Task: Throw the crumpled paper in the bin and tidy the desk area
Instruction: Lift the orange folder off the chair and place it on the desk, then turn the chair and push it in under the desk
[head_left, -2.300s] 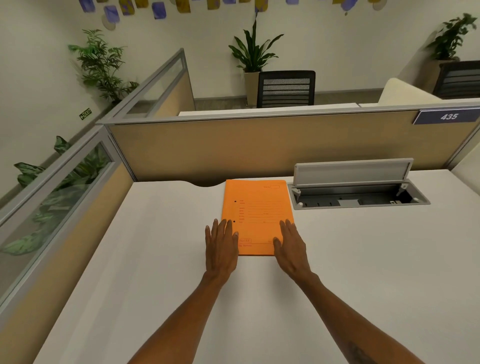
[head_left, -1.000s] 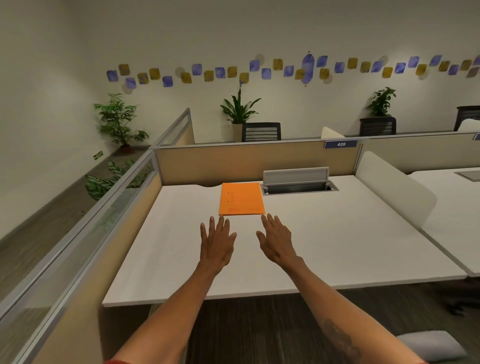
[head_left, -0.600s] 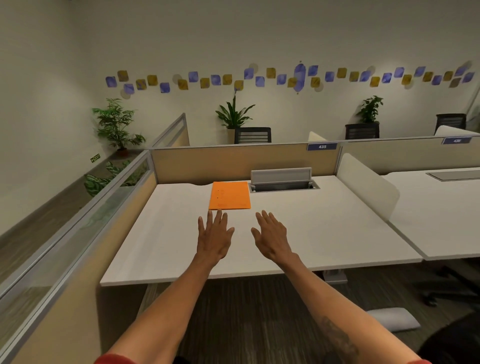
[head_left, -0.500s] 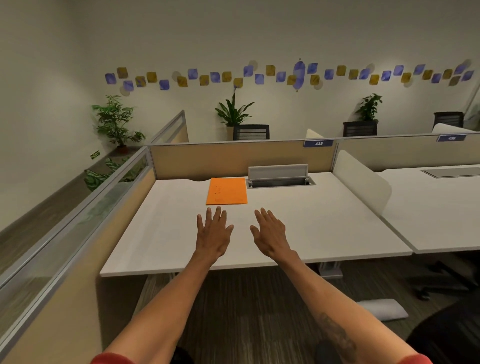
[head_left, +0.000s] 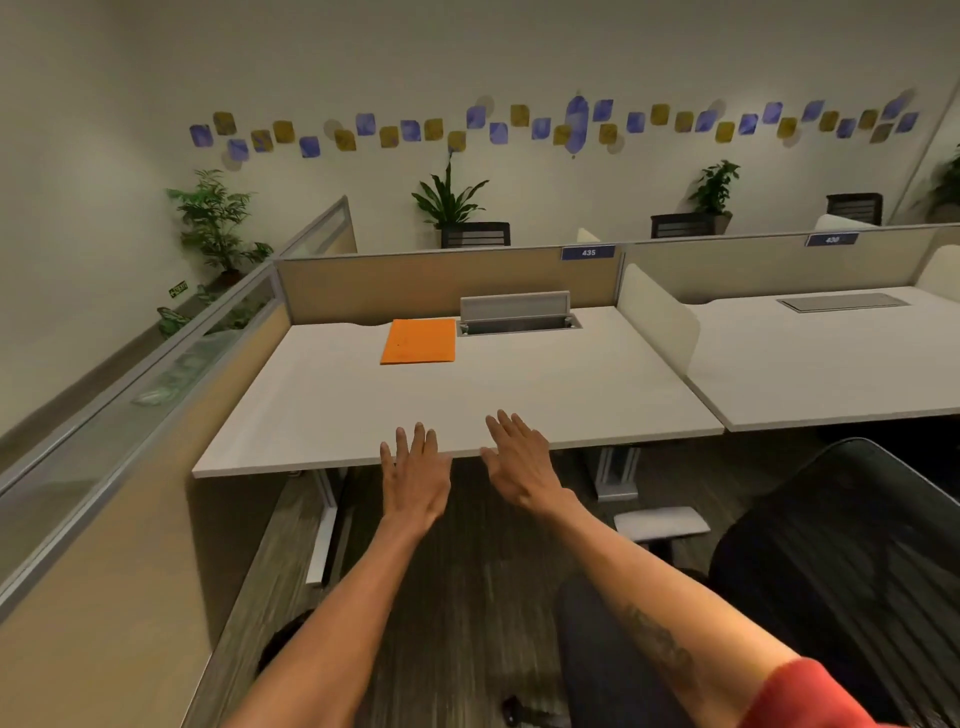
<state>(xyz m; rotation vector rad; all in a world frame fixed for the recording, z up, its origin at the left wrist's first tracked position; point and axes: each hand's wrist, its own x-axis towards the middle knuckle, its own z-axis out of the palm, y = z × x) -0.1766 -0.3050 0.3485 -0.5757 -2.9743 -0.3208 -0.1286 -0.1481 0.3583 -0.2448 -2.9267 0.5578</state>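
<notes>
An orange folder lies flat at the back of the white desk, just left of an open grey cable tray. My left hand and my right hand hover palm down at the desk's front edge, fingers spread, holding nothing. Both are well short of the folder. No crumpled paper shows anywhere. A dark round shape sits on the floor under the desk's left side; I cannot tell whether it is a bin.
A black mesh office chair stands at the right, close to my right arm. Beige partitions enclose the desk at the back and left. A second desk adjoins on the right behind a white divider. Desk legs stand beneath.
I have backed away from the desk. My hands came off the orange folder and withdrew to the front edge. The folder stayed at the back; the chair came into view at right.
</notes>
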